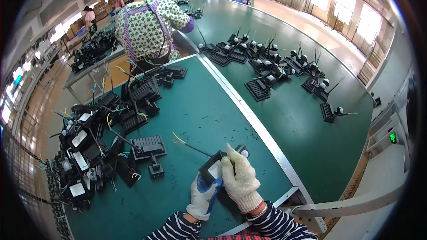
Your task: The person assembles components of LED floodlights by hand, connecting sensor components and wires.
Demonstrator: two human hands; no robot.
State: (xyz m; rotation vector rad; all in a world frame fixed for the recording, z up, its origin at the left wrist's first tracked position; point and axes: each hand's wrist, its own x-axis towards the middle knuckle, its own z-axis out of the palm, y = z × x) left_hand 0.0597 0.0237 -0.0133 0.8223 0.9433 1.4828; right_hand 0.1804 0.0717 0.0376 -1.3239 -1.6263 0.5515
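Note:
A small black floodlight (207,168) with a pale front panel is held just above the green table near its front edge. A cable with bare coloured wire ends runs from it to the upper left, and a white domed sensor (244,154) shows at its right. My left hand (205,196), in a white glove with a blue palm, grips the lower side of the light. My right hand (240,178), in a cream knitted glove, is closed at its right side, beside the sensor; the fingertips are partly hidden. Another floodlight (148,147) lies finned back up to the left.
A heap of floodlights (89,151) with loose wires covers the table's left side. Black scraps dot the green tabletop (191,102). Beyond a metal rail (249,111), a long green belt (289,129) carries several floodlights (258,90). A co-worker (144,29) sits ahead, back turned.

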